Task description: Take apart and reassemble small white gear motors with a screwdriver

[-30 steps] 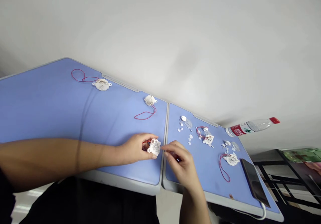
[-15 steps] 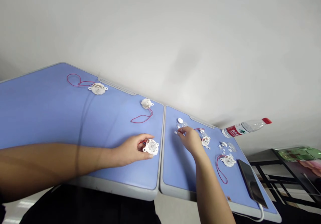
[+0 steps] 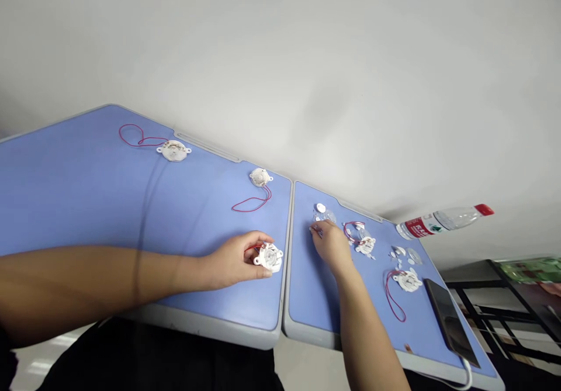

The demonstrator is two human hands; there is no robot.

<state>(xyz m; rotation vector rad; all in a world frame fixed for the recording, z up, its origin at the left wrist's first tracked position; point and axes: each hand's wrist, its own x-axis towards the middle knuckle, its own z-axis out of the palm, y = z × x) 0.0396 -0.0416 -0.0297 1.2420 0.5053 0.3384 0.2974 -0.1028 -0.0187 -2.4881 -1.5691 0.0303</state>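
My left hand (image 3: pixel 239 260) is closed around the edge of a round white plastic housing (image 3: pixel 269 257) with mounting ears and red wires, held just over the table near its right edge. On the neighbouring table, my right hand (image 3: pixel 329 242) has its thumb and fingers pinched together, low by the tabletop. What sits between those fingertips is too small to make out. Just beyond them lie a white disc (image 3: pixel 321 208) and a clear round cover (image 3: pixel 328 215). To the right of this hand rests another white housing (image 3: pixel 365 245) with red wires and small loose bits.
Two more wired housings lie at the back left, one farther off (image 3: pixel 174 151) and one nearer (image 3: pixel 260 177). At right are a wired housing (image 3: pixel 407 280), loose white pieces (image 3: pixel 398 251), a phone (image 3: pixel 451 322) and a water bottle (image 3: pixel 442 220). A gap (image 3: pixel 288 251) separates the tables.
My right fingers have closed in at the spot where a small white piece lay beside them, and that piece no longer shows separately. My left hand keeps its hold; the view has shifted slightly.
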